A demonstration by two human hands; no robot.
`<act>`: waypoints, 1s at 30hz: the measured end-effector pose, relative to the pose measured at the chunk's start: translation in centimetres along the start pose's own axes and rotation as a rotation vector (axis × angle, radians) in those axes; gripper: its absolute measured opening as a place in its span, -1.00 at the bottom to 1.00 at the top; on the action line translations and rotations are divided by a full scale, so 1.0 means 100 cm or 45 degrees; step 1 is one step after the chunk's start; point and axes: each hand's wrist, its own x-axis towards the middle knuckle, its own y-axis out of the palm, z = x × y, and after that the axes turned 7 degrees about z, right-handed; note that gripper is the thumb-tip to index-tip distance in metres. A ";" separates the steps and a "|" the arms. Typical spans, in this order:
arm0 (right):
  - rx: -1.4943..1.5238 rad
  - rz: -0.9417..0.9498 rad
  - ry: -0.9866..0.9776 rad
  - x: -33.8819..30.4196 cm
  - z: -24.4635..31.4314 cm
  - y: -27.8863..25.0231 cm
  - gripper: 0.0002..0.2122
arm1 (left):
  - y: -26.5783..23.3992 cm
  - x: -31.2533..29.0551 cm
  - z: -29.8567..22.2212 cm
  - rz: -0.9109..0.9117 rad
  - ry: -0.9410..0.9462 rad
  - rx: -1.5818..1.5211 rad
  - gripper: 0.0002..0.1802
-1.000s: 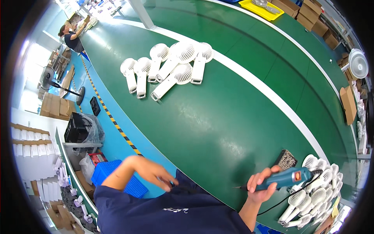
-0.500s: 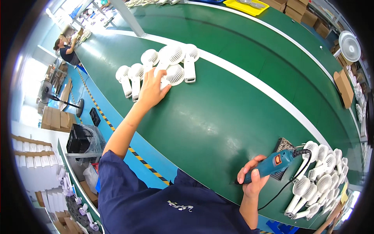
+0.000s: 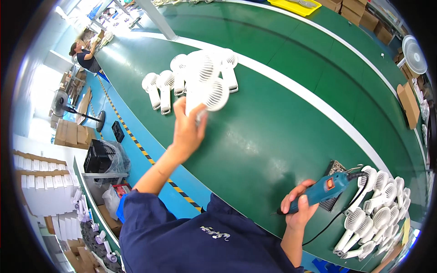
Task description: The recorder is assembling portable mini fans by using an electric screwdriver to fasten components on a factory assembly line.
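My left hand [image 3: 189, 129] is closed round the handle of a white handheld fan [image 3: 200, 75], raised and blurred by motion. A second white fan [image 3: 216, 94] is close beside it; I cannot tell whether the hand grips that one too. Several other white handheld fans [image 3: 165, 84] lie behind on the green table [image 3: 255, 136]. At the right, my right hand [image 3: 300, 207] is wrapped round a teal electric screwdriver [image 3: 321, 193], its thin tip pointing left just over the table. A black cord runs from its rear end.
Many more white fans [image 3: 373, 223] are heaped at the right. Beside the screwdriver sits a black tray [image 3: 328, 204] with small metal pieces. A white strip [image 3: 291, 86] crosses the table. A person [image 3: 86, 57] sits far left, and a floor fan [image 3: 61, 103] stands in the aisle.
My left hand has closed on a fan and drawn it up and toward me, away from the group. My right hand still holds the screwdriver in nearly the same place.
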 end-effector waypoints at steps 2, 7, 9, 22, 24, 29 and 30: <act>0.095 -0.095 -0.009 0.002 0.006 0.004 -0.61 | 0.003 -0.007 -0.046 0.135 0.047 -0.106 -0.67; 0.029 -0.216 -0.070 0.002 0.014 -0.010 -0.62 | 0.054 0.003 -0.141 0.686 0.087 -0.549 -0.66; 0.024 -0.282 -0.176 -0.004 0.022 -0.017 -0.58 | 0.074 0.004 -0.165 0.667 0.072 -0.521 -0.65; -0.385 -0.255 -1.188 -0.008 0.110 -0.070 -0.26 | 0.038 -0.010 -0.153 0.799 -0.057 -0.572 -0.77; -0.269 -0.334 -1.158 -0.003 0.102 -0.070 -0.21 | 0.036 -0.019 -0.157 0.833 -0.078 -0.589 -0.76; -0.298 -0.360 -1.086 -0.002 0.093 -0.075 -0.23 | 0.027 -0.039 -0.158 0.730 -0.252 -0.531 -0.73; -0.303 -0.338 -1.068 -0.004 0.091 -0.081 -0.23 | 0.029 -0.040 -0.159 0.737 -0.257 -0.539 -0.73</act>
